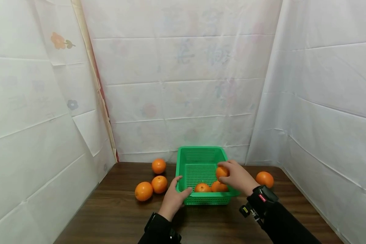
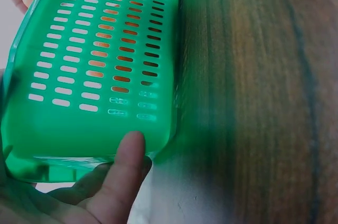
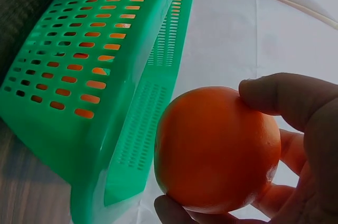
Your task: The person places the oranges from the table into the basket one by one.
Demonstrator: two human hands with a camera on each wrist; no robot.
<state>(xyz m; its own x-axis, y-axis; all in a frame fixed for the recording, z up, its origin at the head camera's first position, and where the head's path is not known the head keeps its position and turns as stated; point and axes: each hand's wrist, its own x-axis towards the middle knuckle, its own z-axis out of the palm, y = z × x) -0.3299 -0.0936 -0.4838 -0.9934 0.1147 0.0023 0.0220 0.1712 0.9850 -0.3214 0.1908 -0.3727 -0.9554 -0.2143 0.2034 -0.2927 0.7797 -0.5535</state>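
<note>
A green plastic basket (image 1: 205, 200) with slotted walls stands on the table. My left hand (image 1: 174, 196) holds its near left corner; in the left wrist view one finger (image 2: 129, 152) lies against the slotted wall. My right hand (image 1: 239, 178) grips an orange (image 1: 222, 172) above the basket's right side. In the right wrist view, thumb and fingers curl round that orange (image 3: 217, 150), beside the rim. Two oranges lie inside at the near end, one the left orange (image 1: 202, 187), the other the right orange (image 1: 218, 187), partly covered by the hand.
Left of the basket, three oranges lie on the brown wooden table (image 1: 116, 210): a far orange (image 1: 159, 166), a middle orange (image 1: 159, 184) and a near orange (image 1: 143, 191). Another orange (image 1: 264, 179) lies right, beyond my right wrist. White sheeting (image 1: 183, 101) surrounds the table.
</note>
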